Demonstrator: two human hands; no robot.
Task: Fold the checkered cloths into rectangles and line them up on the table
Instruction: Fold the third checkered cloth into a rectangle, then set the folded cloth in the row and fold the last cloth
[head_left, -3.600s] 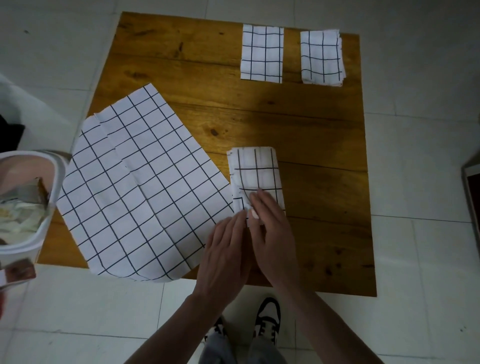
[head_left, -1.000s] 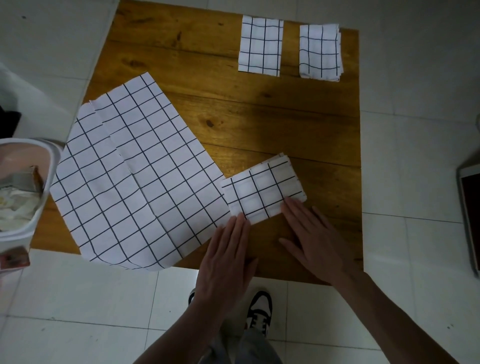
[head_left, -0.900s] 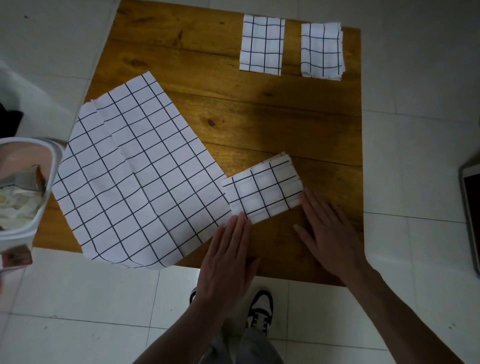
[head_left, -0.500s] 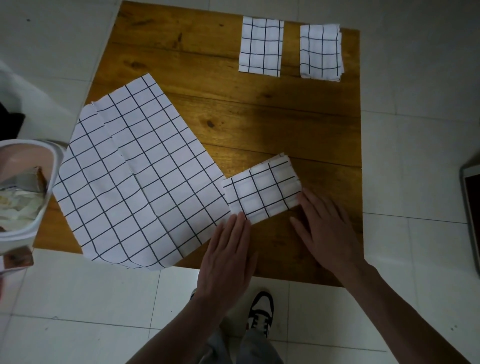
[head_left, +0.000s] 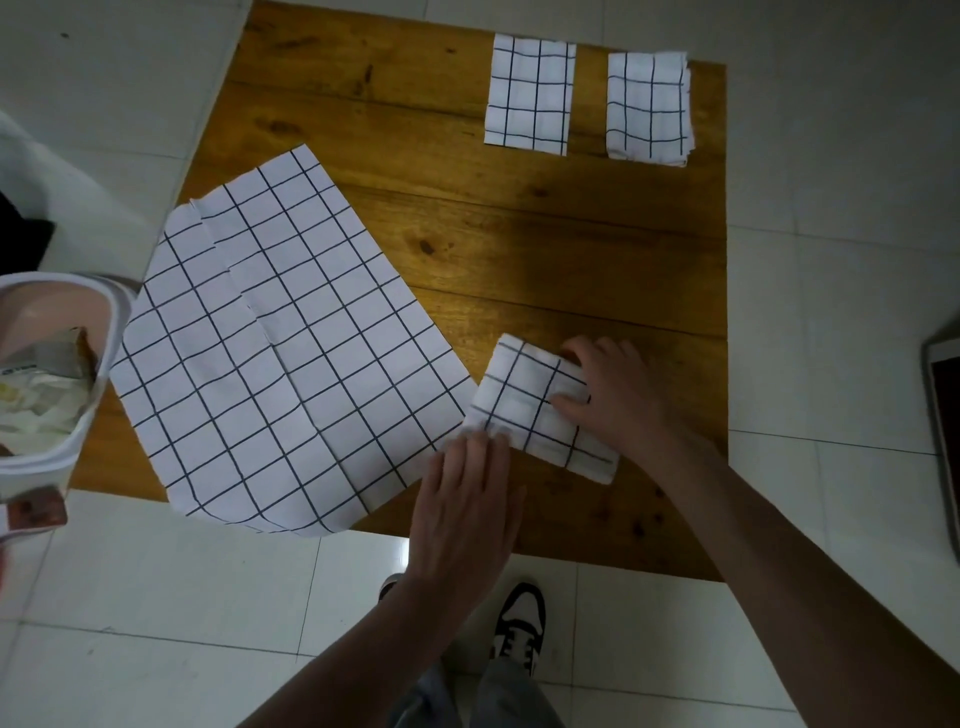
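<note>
A small folded checkered cloth (head_left: 524, 410) lies tilted near the front of the wooden table (head_left: 519, 234). My right hand (head_left: 618, 400) holds its right end, thumb on top and fingers curled at its far edge. My left hand (head_left: 467, 499) presses straight fingertips on its near left corner. A large checkered cloth (head_left: 280, 343) lies spread flat on the table's left side, its near edge hanging over the front. Two folded checkered rectangles (head_left: 530, 93) (head_left: 649, 109) sit side by side at the back right.
A white bin (head_left: 98, 364) with rubbish inside stands on the floor at the left, touching the spread cloth's side. A dark flat device (head_left: 945, 415) lies on the tiles at the right edge. My shoes (head_left: 519, 618) are under the table's front edge.
The small cloth has been folded over again and now lies narrower and thicker, tilted the other way. My right hand moved from the table beside it onto its right end.
</note>
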